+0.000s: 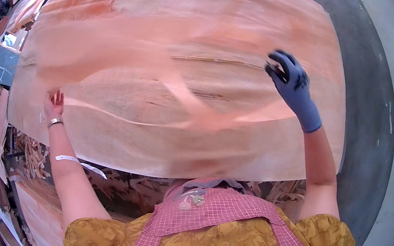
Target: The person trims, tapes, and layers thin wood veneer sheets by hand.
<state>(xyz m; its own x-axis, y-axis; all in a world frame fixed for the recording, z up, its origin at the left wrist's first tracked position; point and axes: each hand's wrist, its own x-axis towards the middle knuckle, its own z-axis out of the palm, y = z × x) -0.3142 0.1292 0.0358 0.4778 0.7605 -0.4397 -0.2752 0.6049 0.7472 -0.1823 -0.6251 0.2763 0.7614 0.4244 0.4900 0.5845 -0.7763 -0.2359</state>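
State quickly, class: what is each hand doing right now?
Left hand: bare, gripping the blurred veneer sheet.
Right hand: gloved, closed on the same sheet's far edge.

Left hand bare, with a silvery metal bangle at the wrist and a thin white band farther down the forearm, one loose end trailing off to the side. Right hand covered by a blue-grey knitted work glove with a ribbed cuff and a darker coating on the fingers. Short-sleeved mustard-yellow blouse with a tone-on-tone floral pattern, puffed at the shoulders. Over it, a pink-and-white checked apron, straps crossing the chest.
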